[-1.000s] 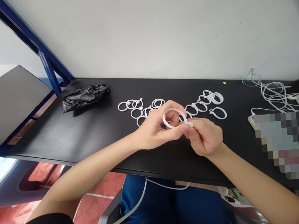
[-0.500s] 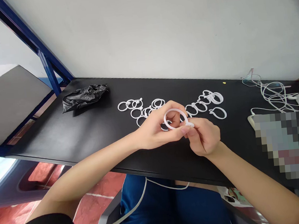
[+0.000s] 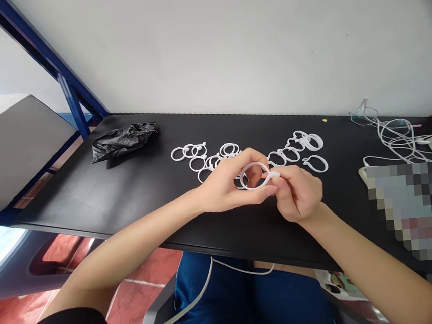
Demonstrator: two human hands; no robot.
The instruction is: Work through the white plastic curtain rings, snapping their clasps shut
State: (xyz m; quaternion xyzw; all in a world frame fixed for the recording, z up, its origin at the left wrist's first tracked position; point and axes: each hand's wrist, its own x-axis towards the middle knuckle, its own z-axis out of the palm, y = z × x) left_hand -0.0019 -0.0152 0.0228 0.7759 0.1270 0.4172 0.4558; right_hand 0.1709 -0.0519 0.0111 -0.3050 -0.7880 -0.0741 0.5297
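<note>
The left hand curves around a white ring, its fingers bent along the upper and far side and its thumb stretched below the lower edge. That hand stands only as wide as the ring it cups. The right hand is nearly closed, its thumb and forefinger pinching the small tab where the band's ends come together; the other fingers fold into the palm. The two hands are close together, the left thumb tip just beside the right thumb.

The ring is held in front of the person, above the black table, its opening facing the camera, with the tab toward the right hand. Whether the tab is fully fastened cannot be told, as the fingertips partly cover it.

Beyond the hands, more white rings lie on the tabletop: an overlapping cluster past the left hand, partly hidden by it, and another group past the right hand. One separate ring lies near that second group.
</note>
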